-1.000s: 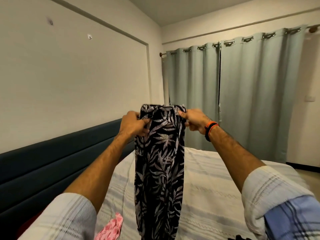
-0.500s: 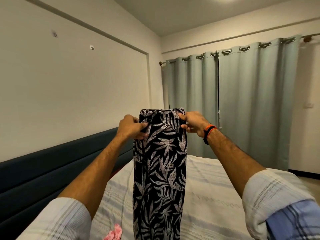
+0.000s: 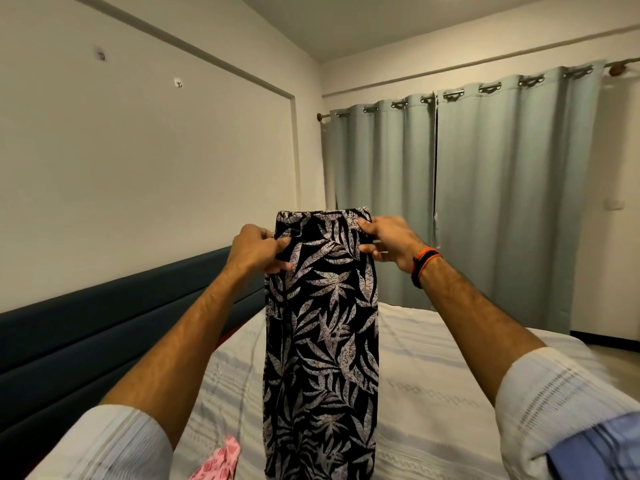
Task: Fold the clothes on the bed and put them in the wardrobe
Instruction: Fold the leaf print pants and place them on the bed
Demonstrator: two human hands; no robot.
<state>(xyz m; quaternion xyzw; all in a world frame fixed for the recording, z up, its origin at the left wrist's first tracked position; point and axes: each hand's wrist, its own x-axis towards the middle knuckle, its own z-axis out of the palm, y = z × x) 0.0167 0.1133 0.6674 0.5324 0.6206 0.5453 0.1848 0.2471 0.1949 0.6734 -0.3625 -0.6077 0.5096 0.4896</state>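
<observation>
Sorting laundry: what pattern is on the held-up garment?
Pale leaf print on black garment, head view.

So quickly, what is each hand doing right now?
Left hand: grips the left top edge of the leaf-print trousers.
Right hand: pinches the right top edge.

Both hands hold a black leaf-print garment [image 3: 320, 341] up by its top edge, the left hand [image 3: 254, 251] at one corner, the right hand [image 3: 389, 242] at the other. It hangs over a pale bed [image 3: 450, 393]. A pink cloth [image 3: 221, 460] lies at the bottom edge.
</observation>
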